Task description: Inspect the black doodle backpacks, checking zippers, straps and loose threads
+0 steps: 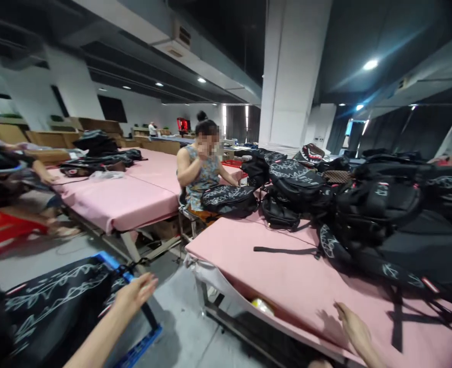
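My left hand [136, 294] reaches out to the lower left with its fingers stretched, open and holding nothing. It hovers over a blue crate [141, 345] filled with black backpacks bearing white line patterns [53, 306]. My right hand [354, 327] rests on the near edge of the pink-covered table [287, 281], fingers extended flat, nothing in it. A heap of black backpacks [367, 209] lies on that table beyond my right hand, with a loose black strap [285, 250] trailing out.
A seated person [200, 166] works on a black backpack [229, 199] at the table's far end. Another pink table [122, 197] with bags stands to the left. A person's arm [38, 171] and a red crate [3, 230] are at far left. A white pillar [292, 76] rises behind.
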Demonstrator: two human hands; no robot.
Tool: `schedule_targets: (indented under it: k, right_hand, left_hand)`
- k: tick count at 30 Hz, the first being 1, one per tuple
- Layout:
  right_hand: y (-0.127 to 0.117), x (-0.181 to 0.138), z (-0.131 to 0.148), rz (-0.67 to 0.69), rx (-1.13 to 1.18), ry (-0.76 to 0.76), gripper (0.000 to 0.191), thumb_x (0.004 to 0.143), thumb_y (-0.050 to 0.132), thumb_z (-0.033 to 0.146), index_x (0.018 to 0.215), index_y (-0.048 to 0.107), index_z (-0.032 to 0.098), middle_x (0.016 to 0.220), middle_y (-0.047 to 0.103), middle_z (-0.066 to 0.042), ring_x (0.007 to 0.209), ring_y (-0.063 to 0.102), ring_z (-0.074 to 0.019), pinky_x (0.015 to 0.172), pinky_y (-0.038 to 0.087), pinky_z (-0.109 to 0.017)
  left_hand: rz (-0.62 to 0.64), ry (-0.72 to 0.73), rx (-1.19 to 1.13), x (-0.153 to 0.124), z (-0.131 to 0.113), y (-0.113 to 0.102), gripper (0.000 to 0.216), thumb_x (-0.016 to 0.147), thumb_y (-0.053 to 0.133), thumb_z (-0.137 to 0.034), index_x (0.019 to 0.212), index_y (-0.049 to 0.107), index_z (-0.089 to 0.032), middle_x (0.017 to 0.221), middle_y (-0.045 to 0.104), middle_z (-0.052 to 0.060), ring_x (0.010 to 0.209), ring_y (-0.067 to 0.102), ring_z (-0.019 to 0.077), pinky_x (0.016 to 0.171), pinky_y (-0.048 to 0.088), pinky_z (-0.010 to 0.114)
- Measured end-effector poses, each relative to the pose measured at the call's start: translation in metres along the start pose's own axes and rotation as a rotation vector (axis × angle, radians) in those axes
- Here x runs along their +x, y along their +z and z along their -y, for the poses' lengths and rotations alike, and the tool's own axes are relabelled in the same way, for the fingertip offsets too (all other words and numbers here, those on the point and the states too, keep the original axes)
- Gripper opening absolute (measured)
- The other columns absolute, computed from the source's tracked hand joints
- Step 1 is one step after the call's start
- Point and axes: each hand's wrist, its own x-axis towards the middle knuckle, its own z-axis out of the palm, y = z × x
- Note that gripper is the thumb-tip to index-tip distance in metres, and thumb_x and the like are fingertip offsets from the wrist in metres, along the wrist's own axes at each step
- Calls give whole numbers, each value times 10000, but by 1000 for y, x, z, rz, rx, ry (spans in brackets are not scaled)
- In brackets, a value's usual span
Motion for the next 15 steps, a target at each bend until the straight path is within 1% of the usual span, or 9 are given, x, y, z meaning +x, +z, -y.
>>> schedule_targets:
  k: [2,4,7,9,11,13,15]
  right_hand:
    - [-4,-6,-44,-34,0,22,406,773,309,342,1040,615,336,1024,674,-39,967,622,-257,817,474,-381]
    - [-1,-8,-78,-77,-56,25,428,794,295,325,1088,604,306,1037,666,-57,965,620,-261,806,477,-378]
    - [13,-5,-115,-156,-147,6,417,821,304,298,1102,610,253,1004,671,-75,904,635,-258,756,484,-354]
    - [23,-1,-130,-226,-184,-39,386,823,342,273,1088,620,228,974,676,-66,855,640,-239,732,475,-324]
    - [31,2,-137,-296,-210,-83,350,821,383,250,1060,636,214,944,679,-53,816,637,-219,716,458,-297]
    - [34,3,-138,-349,-231,-93,321,818,413,230,1032,651,206,932,681,-52,795,631,-212,698,441,-286]
    - [34,0,-136,-380,-227,-86,305,811,428,202,1005,663,207,937,682,-51,797,626,-207,693,428,-278]
  left_hand:
    - [123,-55,-27,-34,-12,65,103,781,456,-160,716,534,-143,737,648,107,653,664,185,630,527,302]
    - [256,-62,-23,-74,-24,124,79,774,511,-194,765,560,-133,841,656,114,700,664,168,625,518,263]
    - [456,-30,35,-133,-35,199,172,707,626,-255,833,616,-140,930,659,92,724,652,157,557,484,215]
    - [571,-9,91,-163,-34,239,224,655,676,-273,836,642,-146,924,665,75,729,643,159,518,451,196]
    - [652,2,143,-184,-26,272,234,629,694,-280,817,651,-147,895,665,60,719,633,151,495,419,182]
    - [700,3,194,-199,-13,300,223,623,692,-285,784,640,-139,861,658,52,666,616,131,469,382,173]
    - [735,-3,253,-209,1,323,213,635,676,-291,756,617,-126,821,648,52,599,589,111,448,350,173]
